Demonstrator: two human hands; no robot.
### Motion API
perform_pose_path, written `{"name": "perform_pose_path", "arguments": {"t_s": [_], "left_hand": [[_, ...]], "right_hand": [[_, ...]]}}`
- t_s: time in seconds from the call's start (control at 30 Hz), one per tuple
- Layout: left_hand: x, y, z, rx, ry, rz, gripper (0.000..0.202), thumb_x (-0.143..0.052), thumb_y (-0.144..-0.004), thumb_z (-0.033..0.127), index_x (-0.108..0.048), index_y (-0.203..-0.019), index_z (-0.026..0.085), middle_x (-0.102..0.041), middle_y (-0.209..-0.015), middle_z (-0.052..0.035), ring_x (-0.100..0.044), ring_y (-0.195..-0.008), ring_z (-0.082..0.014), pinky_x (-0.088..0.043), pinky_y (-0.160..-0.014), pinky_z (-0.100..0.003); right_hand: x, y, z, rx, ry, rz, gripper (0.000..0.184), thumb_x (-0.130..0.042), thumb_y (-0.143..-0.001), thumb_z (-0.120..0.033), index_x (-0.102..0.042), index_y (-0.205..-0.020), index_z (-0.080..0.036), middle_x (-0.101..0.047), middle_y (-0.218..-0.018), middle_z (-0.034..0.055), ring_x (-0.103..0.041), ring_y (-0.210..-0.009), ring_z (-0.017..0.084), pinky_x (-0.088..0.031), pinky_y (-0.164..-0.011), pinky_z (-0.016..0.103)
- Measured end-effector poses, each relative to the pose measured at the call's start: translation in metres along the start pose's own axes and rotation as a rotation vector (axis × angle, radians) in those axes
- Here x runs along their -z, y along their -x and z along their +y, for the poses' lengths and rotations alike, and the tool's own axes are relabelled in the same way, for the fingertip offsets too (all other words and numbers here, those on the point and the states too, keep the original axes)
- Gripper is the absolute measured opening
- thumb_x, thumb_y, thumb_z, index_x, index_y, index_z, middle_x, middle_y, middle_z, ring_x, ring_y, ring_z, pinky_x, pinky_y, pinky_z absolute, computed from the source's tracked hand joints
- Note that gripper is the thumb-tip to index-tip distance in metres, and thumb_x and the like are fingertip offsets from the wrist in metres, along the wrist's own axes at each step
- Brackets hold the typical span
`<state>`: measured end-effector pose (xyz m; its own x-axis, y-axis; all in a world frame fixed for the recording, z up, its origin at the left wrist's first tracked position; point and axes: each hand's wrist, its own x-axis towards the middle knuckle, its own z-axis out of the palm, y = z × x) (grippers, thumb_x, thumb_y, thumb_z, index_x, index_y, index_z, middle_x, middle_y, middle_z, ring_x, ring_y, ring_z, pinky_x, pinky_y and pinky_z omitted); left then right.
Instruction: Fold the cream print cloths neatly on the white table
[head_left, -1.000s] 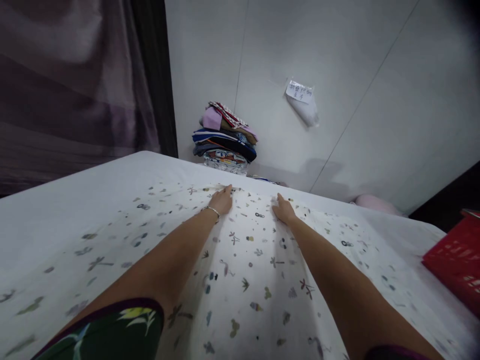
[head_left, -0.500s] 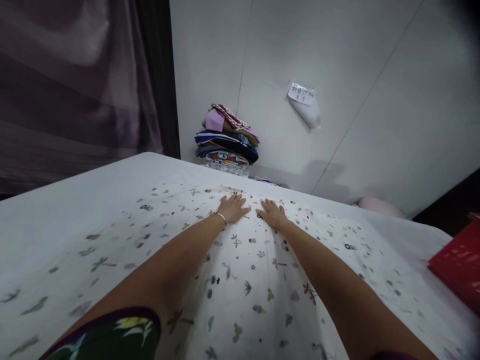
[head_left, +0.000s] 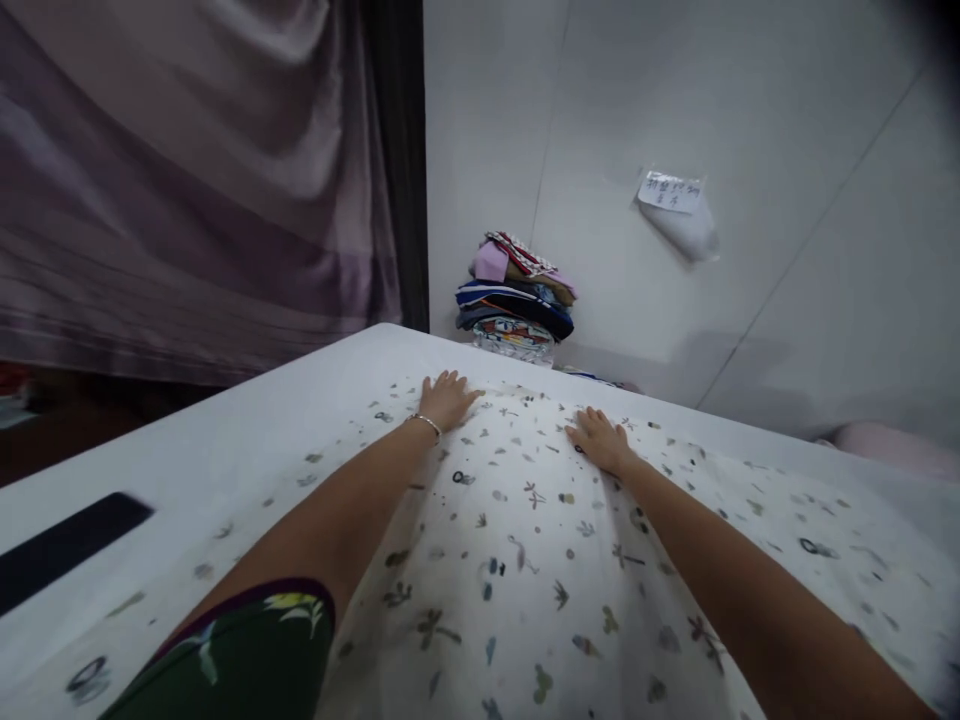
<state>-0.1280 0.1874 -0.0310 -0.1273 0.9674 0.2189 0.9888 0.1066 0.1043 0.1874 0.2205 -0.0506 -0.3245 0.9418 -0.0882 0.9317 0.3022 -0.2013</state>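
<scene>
A white cloth (head_left: 525, 560) printed with small coloured figures lies spread over a white table (head_left: 247, 440). Both my arms reach across it to its far edge. My left hand (head_left: 447, 398), with a thin bracelet on the wrist, lies flat on the cloth with fingers spread. My right hand (head_left: 600, 440) also rests flat on the cloth, fingers stretched toward the far edge. Neither hand holds anything.
A stack of folded clothes (head_left: 516, 300) stands at the table's far edge against the white wall. A paper note (head_left: 670, 192) is stuck on the wall. A purple curtain (head_left: 187, 190) hangs at left. A dark flat object (head_left: 64, 548) lies on the table's left.
My hands have slid apart along the cloth's far edge, the left one farther out. The view has swung left, so the red crate at right is gone and the dark object appears.
</scene>
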Motion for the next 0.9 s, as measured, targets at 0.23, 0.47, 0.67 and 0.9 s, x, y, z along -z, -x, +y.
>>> {"name": "perform_pose_path", "arguments": {"t_s": [0.23,0.47,0.67,0.9], "left_hand": [[0.01,0.02,-0.067,0.31,0.021,-0.098,0.053,-0.028,-0.087,0.054,-0.051,-0.122,0.022,-0.035,-0.143,-0.0111,-0.028,-0.131,-0.0283,-0.026,-0.101,-0.052],[0.028,0.029,-0.094,0.498,-0.001,-0.028,0.045,-0.035,-0.086,0.04,-0.055,-0.115,0.012,-0.05,-0.126,-0.0193,-0.044,-0.117,-0.031,-0.037,-0.092,-0.044],[0.032,0.026,-0.102,0.502,0.038,-0.047,0.035,-0.048,-0.08,0.031,-0.058,-0.105,0.009,-0.058,-0.112,-0.0207,-0.054,-0.105,-0.0311,-0.043,-0.083,-0.038],[0.034,0.016,-0.114,0.473,0.075,0.038,0.033,-0.034,-0.088,0.023,-0.047,-0.114,0.008,-0.063,-0.102,-0.0201,-0.06,-0.098,-0.027,-0.044,-0.078,-0.034]], "right_hand": [[-0.004,0.013,-0.016,0.05,0.039,-0.065,0.067,-0.023,-0.088,-0.06,-0.022,-0.144,-0.022,-0.01,-0.152,0.0041,-0.005,-0.139,0.022,-0.007,-0.108,0.053],[-0.006,0.049,-0.037,0.08,0.026,-0.011,0.067,-0.017,-0.089,-0.06,-0.023,-0.144,-0.022,-0.009,-0.152,0.0046,-0.003,-0.139,0.023,-0.008,-0.109,0.051],[-0.018,0.098,-0.066,0.153,0.049,-0.095,0.073,-0.015,-0.085,-0.067,-0.022,-0.144,-0.026,-0.008,-0.151,0.0013,-0.002,-0.139,0.026,-0.004,-0.11,0.049],[-0.019,0.105,-0.083,0.073,0.072,-0.14,0.078,-0.013,-0.083,-0.07,-0.014,-0.146,-0.024,0.003,-0.151,0.0032,0.006,-0.138,0.025,-0.001,-0.109,0.05]]}}
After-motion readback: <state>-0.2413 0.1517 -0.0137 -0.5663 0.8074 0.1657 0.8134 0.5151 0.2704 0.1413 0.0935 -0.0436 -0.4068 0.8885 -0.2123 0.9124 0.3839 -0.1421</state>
